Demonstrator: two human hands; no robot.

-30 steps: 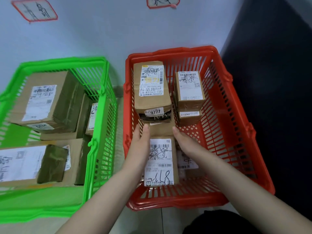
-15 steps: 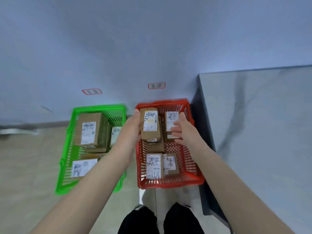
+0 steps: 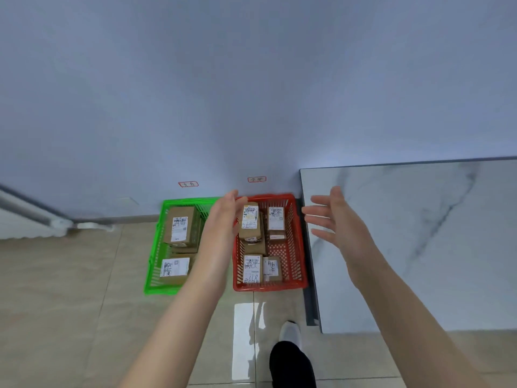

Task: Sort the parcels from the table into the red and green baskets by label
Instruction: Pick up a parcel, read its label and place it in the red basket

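Hovering mid-frame by the red basket (image 3: 268,287), left hand (image 3: 223,219) and right hand (image 3: 340,222) spread, empty; drop seemingly done, next reach toward table (image 3: 419,247), right.

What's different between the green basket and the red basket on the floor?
Colour: the green basket is bright green, the red basket is red. Position: the green basket sits on the left, the red basket on the right, beside the marble-topped table. Contents: the green basket holds fewer, larger parcels; the red basket holds more, smaller ones. Both are slatted plastic baskets on the tiled floor by the wall, and their parcels are all brown with white labels.
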